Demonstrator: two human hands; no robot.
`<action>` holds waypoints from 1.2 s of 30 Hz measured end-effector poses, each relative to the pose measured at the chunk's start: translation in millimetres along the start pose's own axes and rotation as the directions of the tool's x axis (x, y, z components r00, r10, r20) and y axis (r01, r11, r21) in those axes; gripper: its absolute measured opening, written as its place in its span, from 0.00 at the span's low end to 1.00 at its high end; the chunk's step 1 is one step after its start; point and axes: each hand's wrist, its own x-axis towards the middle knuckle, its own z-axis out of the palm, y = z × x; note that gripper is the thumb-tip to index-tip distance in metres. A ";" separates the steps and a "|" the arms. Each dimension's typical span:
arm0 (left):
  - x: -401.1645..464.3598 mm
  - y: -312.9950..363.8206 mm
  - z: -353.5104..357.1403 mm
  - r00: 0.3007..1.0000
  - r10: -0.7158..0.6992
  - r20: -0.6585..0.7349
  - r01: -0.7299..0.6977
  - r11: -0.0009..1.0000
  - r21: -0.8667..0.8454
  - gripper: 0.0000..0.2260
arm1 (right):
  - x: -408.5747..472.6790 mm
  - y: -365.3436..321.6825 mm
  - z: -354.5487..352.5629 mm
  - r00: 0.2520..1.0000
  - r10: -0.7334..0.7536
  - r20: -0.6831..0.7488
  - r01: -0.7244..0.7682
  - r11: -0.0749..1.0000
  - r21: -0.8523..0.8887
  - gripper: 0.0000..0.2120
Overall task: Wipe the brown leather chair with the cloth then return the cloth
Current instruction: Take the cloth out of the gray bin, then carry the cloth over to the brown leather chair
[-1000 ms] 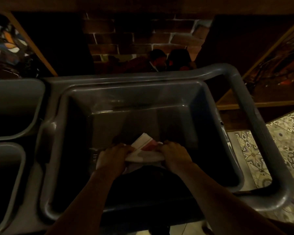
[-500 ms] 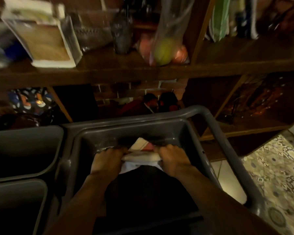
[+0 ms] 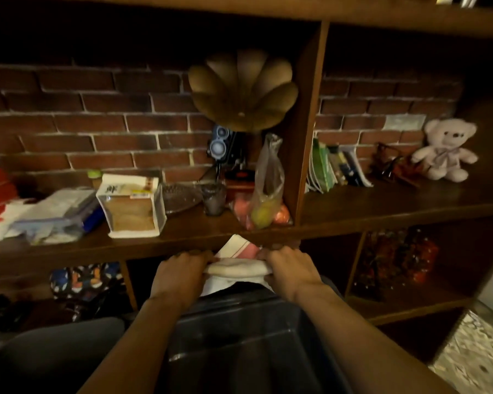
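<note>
Above the gray bin [image 3: 239,351], both hands have lifted the cloth [image 3: 236,267].

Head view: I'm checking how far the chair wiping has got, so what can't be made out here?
- Brown leather chair: not in the head view at all.
- Cloth: its ends are hidden inside the left hand and right hand.
- Grey bin: cut off by the bottom edge, its inside too dark.
- Lower shelf: contents dark and blurred.
</note>
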 end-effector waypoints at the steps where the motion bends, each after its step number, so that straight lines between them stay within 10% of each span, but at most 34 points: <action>1: 2.4 -0.3 -10.5 1.000 0.010 -0.016 -0.010 1.000 -0.006 0.17 | 1.9 -1.5 -10.9 1.000 -0.001 -0.025 0.001 1.000 0.003 0.19; 22: 8.7 -4.1 -60.2 0.971 0.197 -0.134 -0.210 0.973 -0.090 0.16 | -29.3 -27.1 -68.3 0.977 0.153 -0.149 -0.163 0.985 -0.059 0.17; 36: 3.9 162.4 -19.0 0.872 0.471 -0.132 -0.486 0.864 -0.132 0.17 | -161.7 88.4 -61.3 0.878 0.465 -0.113 -0.475 0.875 -0.091 0.25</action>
